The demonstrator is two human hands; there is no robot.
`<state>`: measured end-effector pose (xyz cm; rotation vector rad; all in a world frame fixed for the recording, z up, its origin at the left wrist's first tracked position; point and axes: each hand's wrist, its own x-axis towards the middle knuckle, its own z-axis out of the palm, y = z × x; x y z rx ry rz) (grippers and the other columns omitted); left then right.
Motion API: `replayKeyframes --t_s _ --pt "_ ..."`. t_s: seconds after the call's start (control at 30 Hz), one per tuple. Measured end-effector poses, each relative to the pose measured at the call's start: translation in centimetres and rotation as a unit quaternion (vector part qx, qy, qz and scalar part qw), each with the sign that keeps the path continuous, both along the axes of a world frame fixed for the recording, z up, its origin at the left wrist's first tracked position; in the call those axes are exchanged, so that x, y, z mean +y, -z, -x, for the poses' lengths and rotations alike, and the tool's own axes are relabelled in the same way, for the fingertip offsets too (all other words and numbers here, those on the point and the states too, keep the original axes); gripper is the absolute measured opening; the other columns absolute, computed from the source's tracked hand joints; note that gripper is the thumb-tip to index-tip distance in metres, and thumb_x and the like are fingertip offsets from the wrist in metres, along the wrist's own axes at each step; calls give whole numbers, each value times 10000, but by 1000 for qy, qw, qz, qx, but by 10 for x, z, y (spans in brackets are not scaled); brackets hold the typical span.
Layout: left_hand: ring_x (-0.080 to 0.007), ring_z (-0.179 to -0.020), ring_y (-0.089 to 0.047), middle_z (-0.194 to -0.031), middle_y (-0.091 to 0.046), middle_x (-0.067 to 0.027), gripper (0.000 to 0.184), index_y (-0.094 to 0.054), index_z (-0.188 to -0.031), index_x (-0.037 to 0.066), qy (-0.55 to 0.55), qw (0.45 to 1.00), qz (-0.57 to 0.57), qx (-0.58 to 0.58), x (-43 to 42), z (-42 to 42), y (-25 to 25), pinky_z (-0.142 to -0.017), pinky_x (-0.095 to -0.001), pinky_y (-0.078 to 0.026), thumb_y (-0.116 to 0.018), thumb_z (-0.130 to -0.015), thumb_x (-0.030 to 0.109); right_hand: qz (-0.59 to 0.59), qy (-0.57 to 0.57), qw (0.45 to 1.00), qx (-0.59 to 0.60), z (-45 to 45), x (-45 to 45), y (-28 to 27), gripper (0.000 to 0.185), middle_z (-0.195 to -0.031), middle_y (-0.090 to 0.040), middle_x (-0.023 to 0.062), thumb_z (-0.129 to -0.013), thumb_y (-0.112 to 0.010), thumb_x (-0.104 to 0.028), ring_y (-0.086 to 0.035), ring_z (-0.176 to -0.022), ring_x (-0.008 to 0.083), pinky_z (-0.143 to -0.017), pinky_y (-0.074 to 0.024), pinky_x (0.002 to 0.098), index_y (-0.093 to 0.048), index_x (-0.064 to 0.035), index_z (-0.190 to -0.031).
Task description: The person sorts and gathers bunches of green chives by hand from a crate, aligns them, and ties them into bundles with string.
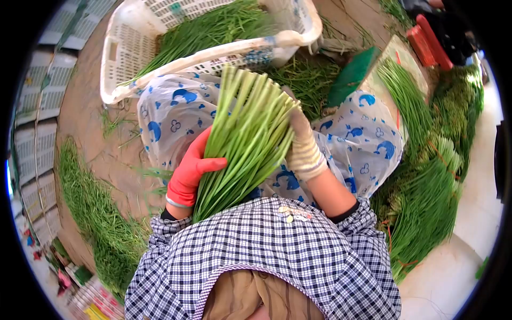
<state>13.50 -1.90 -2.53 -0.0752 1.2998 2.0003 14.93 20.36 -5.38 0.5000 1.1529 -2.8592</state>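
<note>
A thick bunch of long green stalks (242,128) stands over my lap, its pale cut ends pointing away from me and fanned out. My left hand (194,168), in a red glove, is wrapped round its left side with the thumb across the front. At the right edge of the bunch is my right hand (304,141), in a striped, dirt-darkened glove; its fingertips lie at or behind the pale ends and are partly hidden and blurred. Clear plastic with blue prints (362,141) covers my knees.
Ahead, a white crate (120,66) holds more greens (213,29). A green board (352,77), loose stalks (402,93) and a red object (429,42) are at front right. Large bundles (426,208) lie right; a heap of greens (101,218) lies left.
</note>
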Motion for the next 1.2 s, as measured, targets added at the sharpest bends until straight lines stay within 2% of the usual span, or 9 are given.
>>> replayKeyframes --t_s 0.03,0.13,0.27,0.43,0.63,0.73,0.83,1.03,1.2 --pt "-202 -1256 -497 -1356 -533 -85 827 -380 -1442 20 -13 1000 2 6 -3 4 -4 -1073 -339 -359 -744 -704 97 -33 -31 998 -39 14 1 -8 621 -1363 -519 103 -902 -647 -209 -545 -1197 246 -1023 -453 383 -379 -44 -1438" --pt "-184 -1279 -467 -1393 -500 -81 757 -359 -1454 15 22 998 16 53 -20 12 -13 -1076 -332 -351 -707 -783 65 45 -68 996 20 30 2 -26 607 -1305 -552 160 -897 -588 -22 -587 -1121 226 -958 -497 359 -339 -31 -1450" --pt "-188 -1227 -508 -1340 -545 -101 574 -382 -1433 6 68 995 10 79 -18 9 -31 -1031 -317 -388 -602 -916 126 -2 -126 989 79 36 8 -16 875 -1396 -469 181 -821 -728 -260 -507 -1243 331 -1039 -438 463 -218 -49 -1500" --pt "-189 -1135 -548 -1231 -604 -126 469 -445 -1364 -30 281 930 76 226 -1 28 -19 -959 -313 -423 -474 -1010 277 95 -158 977 111 41 -2 -35 936 -1259 -571 170 -777 -757 -255 -571 -1167 307 -985 -487 445 -205 -16 -1495" --pt "-151 -1149 -534 -1246 -600 -88 506 -486 -1345 -6 249 963 -39 100 0 28 -39 -990 -323 -424 -617 -939 266 -245 -56 965 71 65 75 -80 357 -888 -654 93 -848 -671 -146 -651 -781 209 -786 -565 376 -562 -17 -1163" --pt "-135 -990 -592 -1127 -648 -67 457 -502 -1322 0 310 910 68 266 -44 33 -18 -864 -300 -498 -626 -920 178 -121 83 948 283 65 133 -166 339 -928 -625 70 -907 -610 -140 -605 -914 243 -979 -463 479 -514 -55 -1220" --pt "-129 -750 -641 -1036 -687 -104 534 -496 -1366 43 302 948 104 6 -70 23 -34 -621 -247 -515 -669 -868 129 -193 151 913 326 66 205 -213 365 -929 -625 70 -922 -584 -129 -608 -924 267 -1069 -398 534 -474 -28 -1255" --pt "-112 -799 -638 -1066 -685 -84 547 -437 -1426 71 209 972 73 79 -53 17 -46 -732 -252 -518 -615 -919 170 -487 254 751 366 75 211 -330 264 -979 -663 223 -921 -566 -74 -661 -918 287 -936 -528 451 -521 71 -1136" --pt "-181 -986 -642 -1184 -647 -121 562 -397 -1442 40 153 977 -58 135 -8 28 -57 -886 -299 -496 -537 -971 312 -549 257 553 572 98 93 -320 332 -1046 -670 200 -842 -636 50 -678 -923 258 -842 -574 372 -559 43 -1165"
